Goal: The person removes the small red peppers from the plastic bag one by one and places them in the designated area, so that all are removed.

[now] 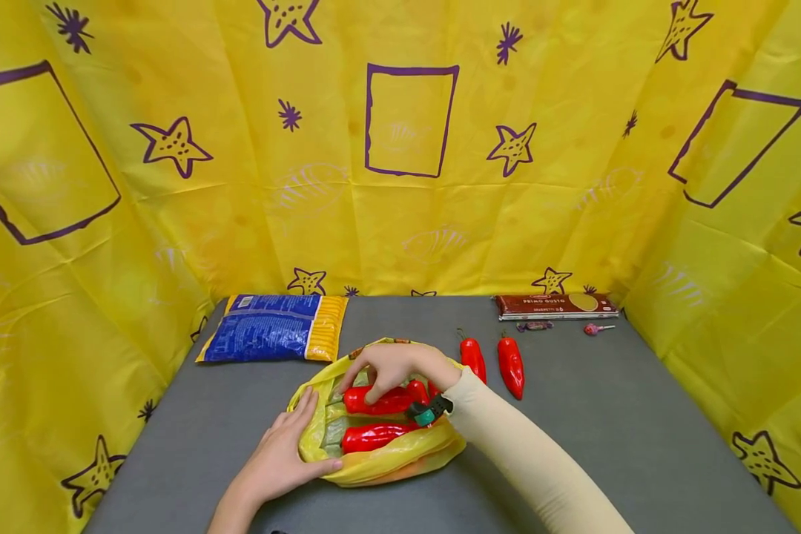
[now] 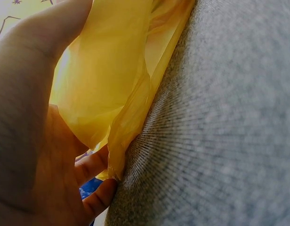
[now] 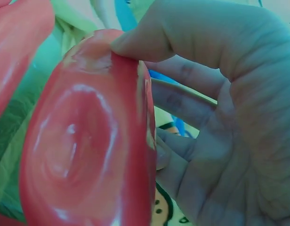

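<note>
Inside the crinkled yellow plastic bag point(image 1: 380, 460) on the grey felt table point(image 1: 574, 445), the right hand point(image 1: 394, 367) pinches a glossy red pepper point(image 1: 377, 401); the left hand point(image 1: 283, 460), fingers straight, presses the bag's rim.

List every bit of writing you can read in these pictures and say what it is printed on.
"PRIMO GUSTO": on the brown pasta box at the table's far edge; its smaller print is too small to read.
Blue and yellow bag: carries dense white print, too small to read.
Nothing else bears readable text; the wrist views show none.

hands point(image 1: 334, 415): left flat, right pinching
</note>
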Demonstrator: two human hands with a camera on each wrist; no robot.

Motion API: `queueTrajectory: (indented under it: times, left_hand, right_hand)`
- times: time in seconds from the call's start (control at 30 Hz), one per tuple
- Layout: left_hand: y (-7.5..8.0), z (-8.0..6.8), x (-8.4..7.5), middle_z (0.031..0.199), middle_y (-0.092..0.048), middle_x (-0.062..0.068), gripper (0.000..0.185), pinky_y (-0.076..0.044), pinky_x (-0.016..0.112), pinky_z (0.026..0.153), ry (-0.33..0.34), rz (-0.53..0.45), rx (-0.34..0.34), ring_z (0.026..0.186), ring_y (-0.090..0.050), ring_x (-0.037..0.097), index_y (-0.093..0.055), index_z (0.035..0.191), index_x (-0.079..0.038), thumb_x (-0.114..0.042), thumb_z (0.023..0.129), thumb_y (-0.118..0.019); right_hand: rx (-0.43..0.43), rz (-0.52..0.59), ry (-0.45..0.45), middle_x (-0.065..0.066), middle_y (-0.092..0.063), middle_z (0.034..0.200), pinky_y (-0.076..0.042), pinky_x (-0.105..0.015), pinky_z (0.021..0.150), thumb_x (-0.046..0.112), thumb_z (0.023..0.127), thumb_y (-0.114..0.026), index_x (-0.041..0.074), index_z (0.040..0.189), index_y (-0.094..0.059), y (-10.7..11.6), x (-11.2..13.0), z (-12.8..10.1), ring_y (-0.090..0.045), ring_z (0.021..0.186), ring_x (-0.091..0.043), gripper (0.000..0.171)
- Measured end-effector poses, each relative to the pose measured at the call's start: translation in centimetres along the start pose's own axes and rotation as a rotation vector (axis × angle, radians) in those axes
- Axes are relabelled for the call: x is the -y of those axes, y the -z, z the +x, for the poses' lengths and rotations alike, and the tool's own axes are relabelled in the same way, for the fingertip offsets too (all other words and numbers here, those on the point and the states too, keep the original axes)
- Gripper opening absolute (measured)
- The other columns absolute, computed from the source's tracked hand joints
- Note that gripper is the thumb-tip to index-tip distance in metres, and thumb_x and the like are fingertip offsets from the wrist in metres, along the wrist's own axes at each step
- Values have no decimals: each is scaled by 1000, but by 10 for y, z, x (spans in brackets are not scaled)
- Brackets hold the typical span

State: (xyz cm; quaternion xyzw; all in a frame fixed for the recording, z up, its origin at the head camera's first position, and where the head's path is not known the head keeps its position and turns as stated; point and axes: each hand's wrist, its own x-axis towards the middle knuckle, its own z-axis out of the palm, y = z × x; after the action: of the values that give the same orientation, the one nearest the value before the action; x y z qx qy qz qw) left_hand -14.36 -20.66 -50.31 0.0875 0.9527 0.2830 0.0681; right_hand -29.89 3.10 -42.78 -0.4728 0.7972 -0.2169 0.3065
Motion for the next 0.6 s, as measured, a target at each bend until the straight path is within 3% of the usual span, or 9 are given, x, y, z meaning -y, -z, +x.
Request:
queueTrajectory:
  times: [0.27,0.37,0.5,0.6]
  left_hand:
    - [0,1,0,177,-20,12,131,-40,70,111,21,1,9,138,-44,38,-21,170,-11,-78,75,-80]
    - [-1,1,0,177,-19,12,131,-40,71,111,17,1,8,139,-44,39,-21,171,-12,-78,75,-80]
    - [-2,2,2,178,-18,11,132,-39,72,111,25,-1,6,140,-43,40,-21,171,-13,-80,74,-79]
    - [-3,3,2,178,-18,11,132,-39,72,111,31,-2,4,141,-43,40,-21,171,-13,-82,73,-78]
  right_hand:
    - [-71,16,39,8,-51,62,-41,-21,52,10,92,-74,17,137,-74,13,3,-21,-45,52,-8,45]
    - [-92,43,76,3,-66,80,-46,-21,56,9,93,-73,13,137,-73,17,4,-29,-51,57,-7,44]
    - [-115,59,91,-6,-73,103,-51,-21,61,8,93,-73,10,137,-71,20,5,-41,-56,60,-7,44]
    - [-138,54,99,-4,-72,94,-51,-22,59,9,93,-74,8,138,-70,20,3,-51,-55,59,-7,45]
